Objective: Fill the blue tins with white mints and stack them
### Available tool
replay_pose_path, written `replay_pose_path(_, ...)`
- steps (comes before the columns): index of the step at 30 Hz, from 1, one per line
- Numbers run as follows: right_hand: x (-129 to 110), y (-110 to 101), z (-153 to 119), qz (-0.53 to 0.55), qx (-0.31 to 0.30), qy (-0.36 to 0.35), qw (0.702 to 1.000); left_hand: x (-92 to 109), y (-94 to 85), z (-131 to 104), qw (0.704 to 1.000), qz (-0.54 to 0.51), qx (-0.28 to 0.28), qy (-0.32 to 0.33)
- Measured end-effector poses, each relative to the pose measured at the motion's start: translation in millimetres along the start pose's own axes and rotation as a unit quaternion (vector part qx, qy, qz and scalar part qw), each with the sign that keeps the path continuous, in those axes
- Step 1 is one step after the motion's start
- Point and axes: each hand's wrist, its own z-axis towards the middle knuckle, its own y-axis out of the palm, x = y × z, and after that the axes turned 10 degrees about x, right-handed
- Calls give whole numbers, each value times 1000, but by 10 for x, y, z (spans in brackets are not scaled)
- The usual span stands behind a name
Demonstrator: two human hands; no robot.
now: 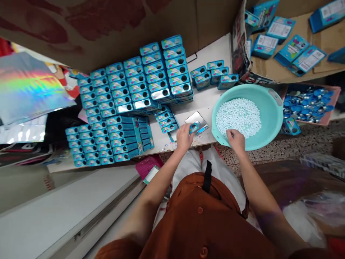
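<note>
Near the table's front edge, my left hand (184,137) is closed on a small blue tin (194,127), held over a shiny silver rectangular piece (197,119). My right hand (236,139) is at the near left side of a turquoise basin (269,135), over the small white pellets (238,115) inside it. Its fingertips are pinched together, and what they hold, if anything, is too small to tell. Just left of my left hand stand several blue boxes (169,128) in a short row.
Stacked blue boxes (113,93) fill the table's left. More small boxes (203,80) stand behind the basin. A cardboard carton (239,46) holds larger blue boxes at the back right. Right of the basin, a pink tray (332,104) holds blue and silver pieces.
</note>
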Motion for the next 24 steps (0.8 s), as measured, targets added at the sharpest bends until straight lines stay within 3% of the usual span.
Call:
replay_pose_path(5,-7,0,12,-6,-14,3,1000,-321,-524,-647,999,16,13,-25)
replay_pose_path(8,-4,3,11,-11,-22,2,1000,-576,-651,-781,998,33,13,-46)
replay_pose_path(13,-9,0,17,-17,-36,20,999,-840,-594,-574,998,49,29,-41)
replay_pose_path(17,-23,-19,20,-19,-43,27,999,-944,-457,-415,996,90,7,-16)
replay_pose_path(20,-22,-26,14,-16,-46,33,998,-1025,-344,-422,992,124,-15,-21)
replay_pose_path(24,-19,-12,4,-12,-37,38,999,-1103,-217,-445,985,166,17,-40)
